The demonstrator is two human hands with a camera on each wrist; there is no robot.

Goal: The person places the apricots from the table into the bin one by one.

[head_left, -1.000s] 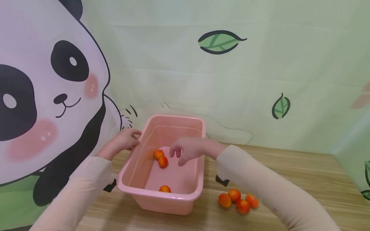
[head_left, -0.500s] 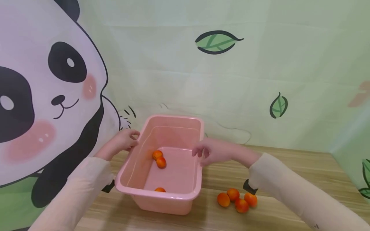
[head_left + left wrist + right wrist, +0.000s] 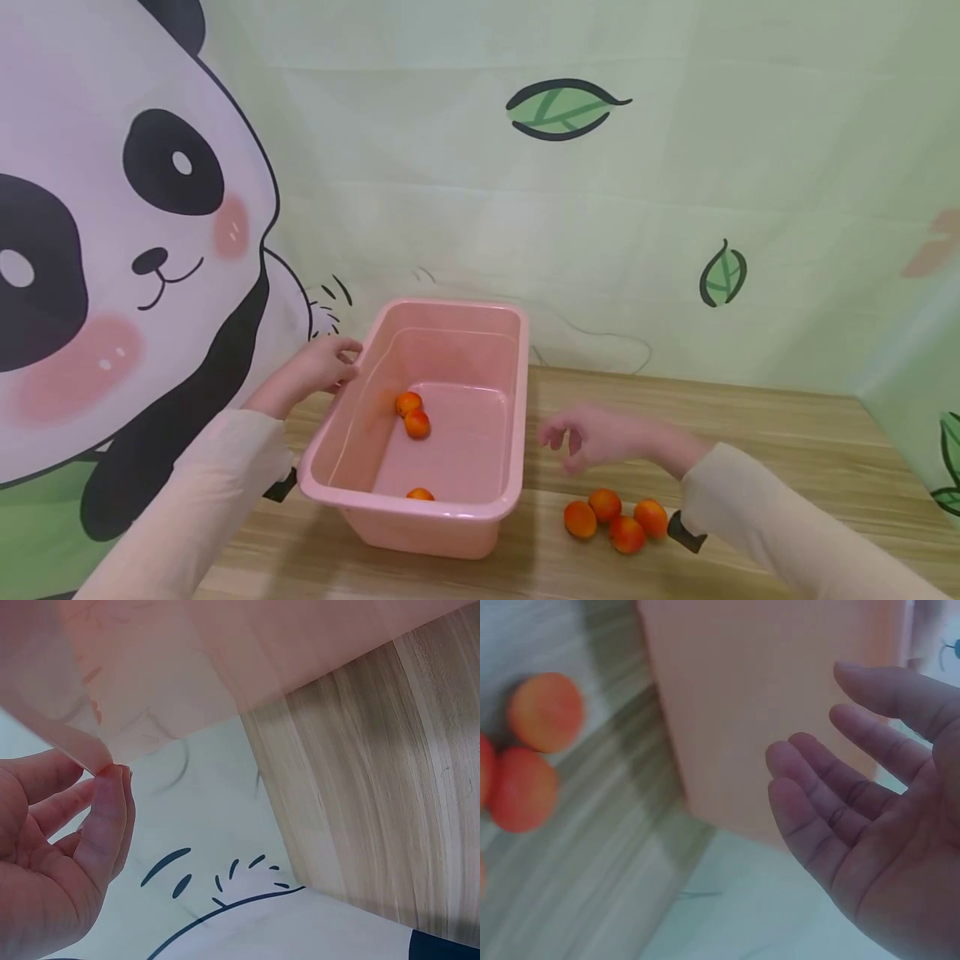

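Observation:
A deep pink plastic basin (image 3: 450,529) stands on the table, with two orange-red round fruits (image 3: 417,423) touching on its floor and another fruit (image 3: 421,494) partly hidden behind the near rim. My left hand (image 3: 318,367) holds the basin's left rim; in the left wrist view, thumb and fingers (image 3: 111,802) pinch its edge. Right of the basin my right hand (image 3: 596,436) hangs in the air, fingers loosely bent and holding nothing. Several more of these fruits (image 3: 627,534) lie grouped on the table just below it. In the right wrist view the palm (image 3: 900,877) faces the basin's outer wall.
The wood-grain table (image 3: 787,467) runs back to a pale green cloth backdrop (image 3: 420,167) printed with leaves. A large printed panda (image 3: 90,208) fills the left side. Dark wrist cameras (image 3: 686,532) sit at both cuffs.
My right hand has drawn out from over the basin, across its right rim, to the right and lower toward the grouped fruits. The near fruit in the basin has shifted slightly. My left hand stays put.

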